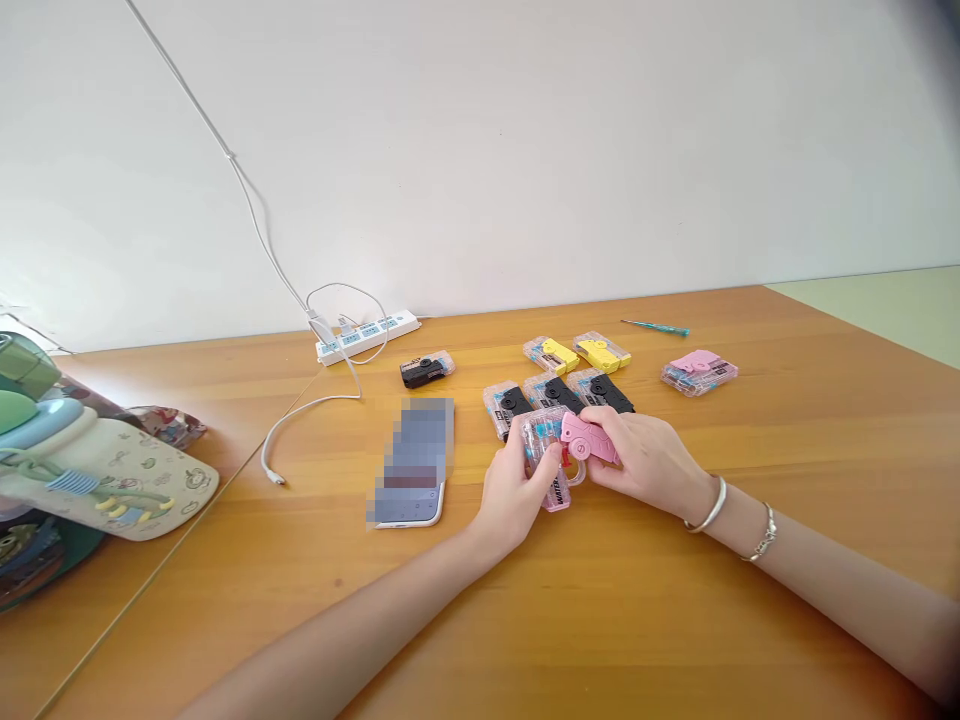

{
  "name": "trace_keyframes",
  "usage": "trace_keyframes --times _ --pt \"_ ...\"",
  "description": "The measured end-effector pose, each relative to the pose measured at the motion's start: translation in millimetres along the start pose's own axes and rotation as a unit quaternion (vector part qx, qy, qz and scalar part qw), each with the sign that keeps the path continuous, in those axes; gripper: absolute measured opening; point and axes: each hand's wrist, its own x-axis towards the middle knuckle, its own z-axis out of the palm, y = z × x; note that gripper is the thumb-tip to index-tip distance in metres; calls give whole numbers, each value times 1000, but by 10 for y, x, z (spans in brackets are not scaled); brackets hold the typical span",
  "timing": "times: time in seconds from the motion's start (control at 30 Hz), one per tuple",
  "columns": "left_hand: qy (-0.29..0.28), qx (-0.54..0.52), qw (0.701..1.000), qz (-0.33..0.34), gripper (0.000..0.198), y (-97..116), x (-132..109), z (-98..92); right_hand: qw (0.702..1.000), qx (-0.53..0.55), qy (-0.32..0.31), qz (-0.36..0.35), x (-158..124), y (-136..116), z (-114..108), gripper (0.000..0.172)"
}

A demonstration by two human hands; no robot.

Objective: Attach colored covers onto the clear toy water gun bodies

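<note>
Both hands meet over a small pink toy in a clear plastic case [559, 450] near the middle of the wooden table [600, 600]. My left hand [514, 490] grips the clear case from the left. My right hand [645, 455], with bracelets at the wrist, pinches the pink part from the right. Just behind them lie three similar clear cases with black pieces [555, 395]. Two yellow ones [577, 353] sit further back, one pink one [699, 372] to the right, and a lone black one [426, 370] to the left.
A smartphone [414, 465] lies left of my hands. A white power strip [367, 335] with cables and a loose cable end [274, 470] sit by the wall. A thin green screwdriver [656, 326] lies at the back. A patterned bag [90, 470] fills the left edge.
</note>
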Motion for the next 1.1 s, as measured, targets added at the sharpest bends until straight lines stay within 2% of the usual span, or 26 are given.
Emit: trace_keyframes --times 0.1,0.2,0.27,0.37,0.43,0.53,0.8,1.0,1.1 --pt "-2 -28 1000 -5 21 13 9 4 986 154 -11 65 12 -77 -11 25" --pt "-7 -53 998 -17 19 18 28 4 941 320 -40 103 57 -113 -35 20" --pt "-5 -61 998 -16 19 16 40 1 911 390 -72 115 87 -97 -57 14" --pt "-10 -79 997 -19 20 7 49 -4 855 471 -173 130 110 -28 -113 13" --pt "-26 -95 995 -29 23 2 49 -8 819 501 -251 119 110 26 -163 22" --pt "-34 -99 994 -20 24 4 43 -17 795 514 -310 83 98 78 -217 35" --pt "-5 -86 996 18 24 13 20 -24 802 520 -280 86 62 13 -147 43" --pt "7 -81 997 15 28 -19 14 -20 841 459 -270 93 69 -47 -199 49" --pt "8 -93 996 0 30 -24 13 -15 873 419 -239 73 60 -45 -197 43"
